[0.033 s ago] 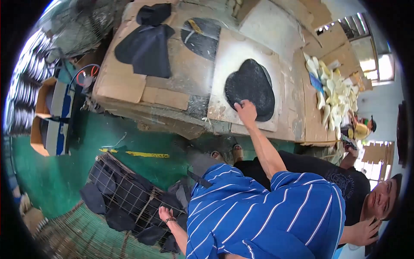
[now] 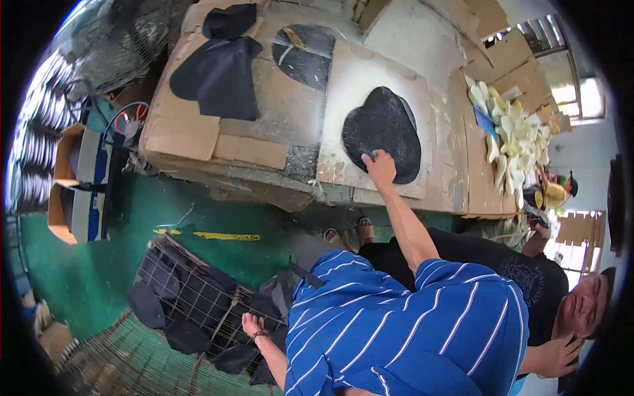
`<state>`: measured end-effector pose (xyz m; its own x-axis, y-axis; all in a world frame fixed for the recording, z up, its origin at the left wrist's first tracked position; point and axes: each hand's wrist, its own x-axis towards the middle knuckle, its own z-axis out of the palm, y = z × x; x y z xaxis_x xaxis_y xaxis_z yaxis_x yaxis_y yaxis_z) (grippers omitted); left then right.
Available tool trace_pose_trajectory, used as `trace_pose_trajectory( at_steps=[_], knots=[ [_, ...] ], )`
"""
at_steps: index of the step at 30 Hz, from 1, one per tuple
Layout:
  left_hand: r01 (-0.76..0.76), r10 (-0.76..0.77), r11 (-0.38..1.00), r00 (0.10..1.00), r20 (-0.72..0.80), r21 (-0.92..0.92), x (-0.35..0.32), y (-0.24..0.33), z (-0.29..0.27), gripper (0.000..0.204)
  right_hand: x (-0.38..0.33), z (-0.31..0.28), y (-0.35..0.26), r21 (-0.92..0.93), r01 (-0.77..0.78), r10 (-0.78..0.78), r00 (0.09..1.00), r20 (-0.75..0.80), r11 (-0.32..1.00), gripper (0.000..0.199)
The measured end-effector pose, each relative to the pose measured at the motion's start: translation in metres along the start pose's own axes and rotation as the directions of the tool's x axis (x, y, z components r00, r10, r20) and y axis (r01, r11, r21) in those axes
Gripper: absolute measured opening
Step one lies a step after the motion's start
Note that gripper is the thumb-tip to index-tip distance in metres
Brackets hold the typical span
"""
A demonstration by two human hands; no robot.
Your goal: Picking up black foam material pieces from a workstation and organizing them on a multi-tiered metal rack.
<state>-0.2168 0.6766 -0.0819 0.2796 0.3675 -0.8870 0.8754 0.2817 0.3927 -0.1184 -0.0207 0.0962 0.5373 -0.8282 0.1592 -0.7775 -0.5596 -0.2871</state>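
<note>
My right hand (image 2: pixel 381 170) reaches onto the table with its fingers bent and pressed on the lower edge of a black, rounded cut piece of sheet material (image 2: pixel 380 129). Another dark edge shows beneath that piece on its right side, so at least two layers lie together. Both rest on a pale, whitish board (image 2: pixel 330 162). My left hand (image 2: pixel 251 325), with a bracelet at the wrist, hangs low beside a wire rack (image 2: pixel 181 284) of dark cut pieces (image 2: pixel 188 334). Its fingers are loosely bent and somewhat apart, with nothing visible in them.
More dark pieces (image 2: pixel 228 76) lie on the cardboard-covered table (image 2: pixel 178 125) at left. A heap of cream-coloured foot-shaped forms (image 2: pixel 508 135) sits at right. A person in black (image 2: pixel 528 270) is close on my right. Open boxes (image 2: pixel 82 178) stand at far left.
My right hand has shifted very slightly right, its fingers a little more spread across the black piece. The view has moved slightly. My left hand stays by the rack.
</note>
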Motion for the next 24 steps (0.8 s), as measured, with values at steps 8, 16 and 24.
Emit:
trace_pose_trajectory(
  at_steps=[8,16,24],
  knots=[
    [-0.174,0.155,0.968,0.981,0.118,0.179,-0.01,0.092,0.067,0.052,0.047,0.02,0.01,-0.145,-0.01,0.033,0.988,0.152,0.989,0.045],
    [-0.152,0.128,0.971,0.982,0.136,0.187,-0.024,0.085,0.071,0.05,0.122,-0.013,0.027,-0.247,-0.056,0.161,0.889,0.43,0.967,0.026],
    [-0.114,0.075,0.984,0.962,0.264,0.137,-0.007,0.058,0.051,0.052,0.317,-0.081,-0.063,-0.597,0.465,-0.467,0.869,0.165,0.654,0.021]
  ],
)
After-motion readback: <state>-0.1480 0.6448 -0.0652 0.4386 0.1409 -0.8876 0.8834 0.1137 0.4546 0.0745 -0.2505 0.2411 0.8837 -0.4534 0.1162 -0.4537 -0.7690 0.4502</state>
